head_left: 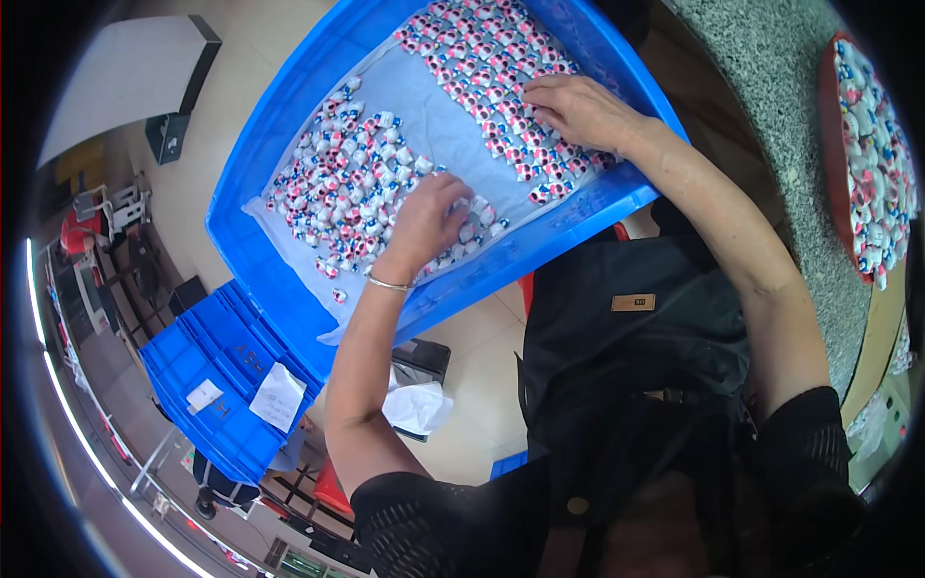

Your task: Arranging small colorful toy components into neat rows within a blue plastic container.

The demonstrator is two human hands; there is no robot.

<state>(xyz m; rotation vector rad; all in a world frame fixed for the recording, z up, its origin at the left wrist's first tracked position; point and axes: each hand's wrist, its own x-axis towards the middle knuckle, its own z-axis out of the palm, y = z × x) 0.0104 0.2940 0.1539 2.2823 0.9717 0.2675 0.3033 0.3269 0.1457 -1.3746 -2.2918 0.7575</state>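
Small white figurines with pink and blue parts fill much of a large blue plastic tray (252,125) lined with a pale sheet (414,101). On the left they lie in a loose pile (332,183); on the right they stand packed in close rows (491,67). My left hand (431,220), with a bracelet at the wrist, reaches into the pile's near right edge. Its fingers are bent together, and what they pinch is hidden. Over the left border of the rows lies my right hand (578,111), fingers extended and touching the figurines, thumb apart; I see nothing held in it.
At right, a red container (836,144) heaped with similar figurines stands on a speckled grey countertop (761,67). Stacked blue crates (222,356) with paper labels stand below left of the tray. A white plastic bag (416,407) lies below its near edge.
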